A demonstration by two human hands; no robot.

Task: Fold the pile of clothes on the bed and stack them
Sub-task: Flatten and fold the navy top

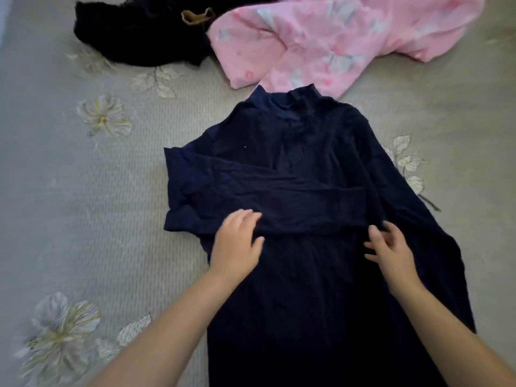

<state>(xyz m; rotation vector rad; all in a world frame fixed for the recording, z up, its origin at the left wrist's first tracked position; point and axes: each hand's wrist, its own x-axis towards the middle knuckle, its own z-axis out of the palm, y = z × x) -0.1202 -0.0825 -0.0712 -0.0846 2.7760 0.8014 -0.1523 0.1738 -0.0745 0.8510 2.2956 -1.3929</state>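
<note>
A navy high-neck garment [296, 141] lies flat on the bed, collar pointing away from me. Its sleeves are folded across the chest in a horizontal band [279, 196]. My left hand [236, 243] rests on the lower edge of that band, fingers spread and relaxed. My right hand [389, 248] hovers at the band's right end with fingers loosely spread, touching or just above the cloth. Beyond the collar lies a crumpled pink printed garment [321, 43]. A black garment [139, 32] is heaped at the far left.
The bed is covered by a grey-beige spread [69, 191] with embroidered flowers. A small brown item [195, 16] lies on the black heap. The navy garment's lower part runs out of view at the bottom edge.
</note>
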